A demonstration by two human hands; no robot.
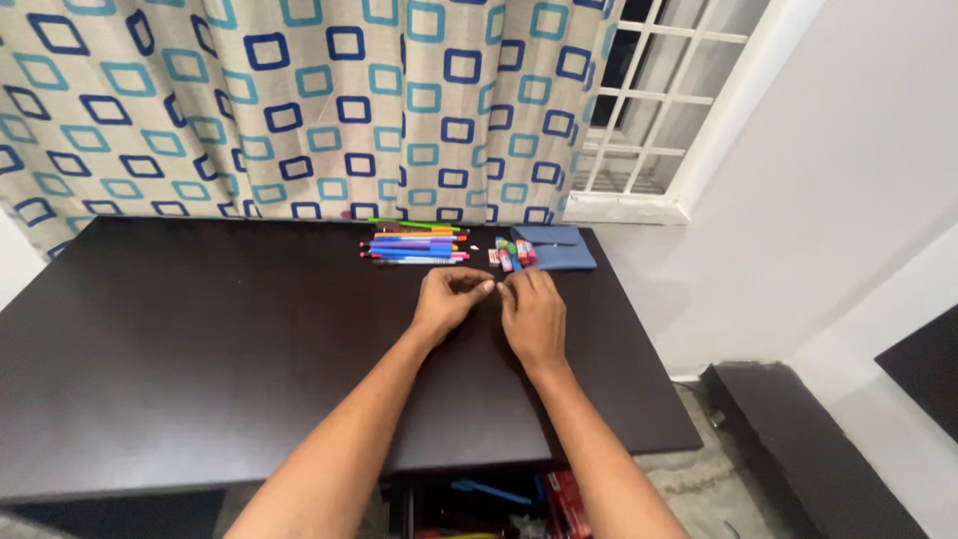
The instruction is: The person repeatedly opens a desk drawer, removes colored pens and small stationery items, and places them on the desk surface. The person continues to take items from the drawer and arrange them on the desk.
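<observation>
Dark table (200,339), fingertips pinched together

A cream curtain (299,100) is patterned all over with rounded square outlines in navy blue and light teal. Below it, the desk (200,339) is a very dark brown, nearly black. A row of pens (414,244) shows blue, purple, pink, orange and green barrels. Beside them, small erasers (511,254) are pink, green, blue and white. A pouch (555,248) is plain slate blue. The window frame (659,120) and the wall (848,180) are white.
</observation>
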